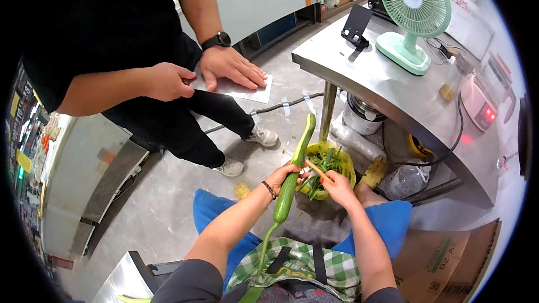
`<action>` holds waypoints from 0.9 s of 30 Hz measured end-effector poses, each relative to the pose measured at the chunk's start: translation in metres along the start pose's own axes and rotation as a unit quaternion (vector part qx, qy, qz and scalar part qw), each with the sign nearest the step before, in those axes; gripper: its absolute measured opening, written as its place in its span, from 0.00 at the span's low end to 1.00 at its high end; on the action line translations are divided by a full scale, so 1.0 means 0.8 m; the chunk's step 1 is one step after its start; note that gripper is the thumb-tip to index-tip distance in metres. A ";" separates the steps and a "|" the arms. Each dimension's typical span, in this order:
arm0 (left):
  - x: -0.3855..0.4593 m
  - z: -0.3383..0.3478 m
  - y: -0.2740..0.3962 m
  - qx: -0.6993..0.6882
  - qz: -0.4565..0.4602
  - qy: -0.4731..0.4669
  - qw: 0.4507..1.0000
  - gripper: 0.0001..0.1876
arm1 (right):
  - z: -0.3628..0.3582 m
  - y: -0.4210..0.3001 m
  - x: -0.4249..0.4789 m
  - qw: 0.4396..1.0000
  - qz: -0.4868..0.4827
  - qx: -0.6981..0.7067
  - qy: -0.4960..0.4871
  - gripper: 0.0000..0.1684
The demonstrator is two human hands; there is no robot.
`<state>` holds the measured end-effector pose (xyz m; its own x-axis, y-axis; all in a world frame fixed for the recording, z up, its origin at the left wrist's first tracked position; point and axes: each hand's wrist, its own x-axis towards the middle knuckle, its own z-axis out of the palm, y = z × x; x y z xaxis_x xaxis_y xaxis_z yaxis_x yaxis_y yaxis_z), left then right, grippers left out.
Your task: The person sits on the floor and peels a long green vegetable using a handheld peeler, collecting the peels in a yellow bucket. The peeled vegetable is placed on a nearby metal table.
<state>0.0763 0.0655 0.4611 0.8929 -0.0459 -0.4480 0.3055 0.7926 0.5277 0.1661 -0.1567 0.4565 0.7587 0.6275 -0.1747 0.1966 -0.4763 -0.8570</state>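
Note:
My left hand (283,177) grips a long green gourd (286,200) around its middle. The gourd slants away from my lap, and its upper stretch is pale where the skin is off. A long thin stem trails from its lower end over my checked apron (337,265). In my right hand (340,190) is the light wooden handle (318,170) of a tool, its tip close to the gourd and its working end hard to make out. Below both hands stands a yellow-lined bin (350,160) with green peelings (322,179) in it.
A person in dark clothes stands opposite, one hand (231,67) flat on a pale shiny sheet or blade (262,92). At right, a steel table (421,97) carries a green fan (410,21) and a pink appliance (480,103). A cardboard box (429,261) is beside me.

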 end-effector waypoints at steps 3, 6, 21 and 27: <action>0.015 0.004 -0.014 0.035 -0.035 0.006 0.999 0.21 | -0.014 -0.019 -0.016 0.999 0.010 -0.018 0.029 0.12; 0.006 0.026 -0.023 0.083 -0.052 0.012 0.995 0.16 | -0.023 -0.021 -0.033 0.994 -0.028 -0.089 0.061 0.11; 0.001 0.042 -0.076 0.182 -0.175 0.010 0.968 0.15 | -0.001 0.035 -0.092 0.921 0.132 0.364 0.048 0.12; 0.019 0.042 -0.131 0.203 -0.270 -0.049 0.940 0.11 | 0.019 0.070 -0.110 0.925 0.210 0.318 0.016 0.10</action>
<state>0.0689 -0.0383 0.4232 0.5906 -0.4466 -0.6721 0.8068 0.3411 0.4823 0.1009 -0.2288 0.4164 0.7053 0.4468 -0.5504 -0.5155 -0.2096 -0.8308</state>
